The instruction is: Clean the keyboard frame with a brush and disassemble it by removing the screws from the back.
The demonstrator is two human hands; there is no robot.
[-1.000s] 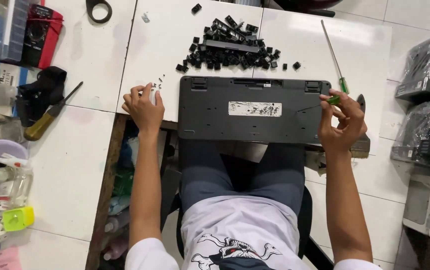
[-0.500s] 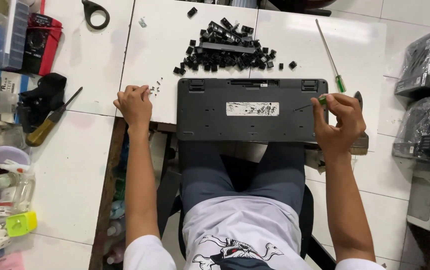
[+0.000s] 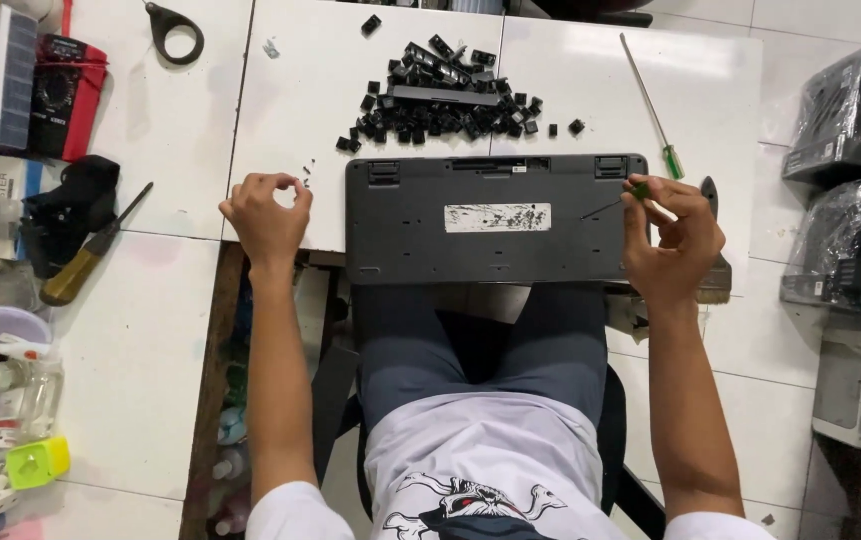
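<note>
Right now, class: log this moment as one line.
left hand: pinched beside small screws | right hand: holds small screwdriver on keyboard underside | keycap pile behind

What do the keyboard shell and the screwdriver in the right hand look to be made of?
Keyboard: likely moulded plastic, matte dark grey, going by its even dull surface and moulded feet and slots. Screwdriver in the right hand: thin shaft looks like metal, the handle tip glossy green, probably plastic; most of the handle is hidden by the fingers.

Bright, even overhead light, soft faint shadows, mild glare on the white table [image 3: 150, 130], sharp focus throughout.
</note>
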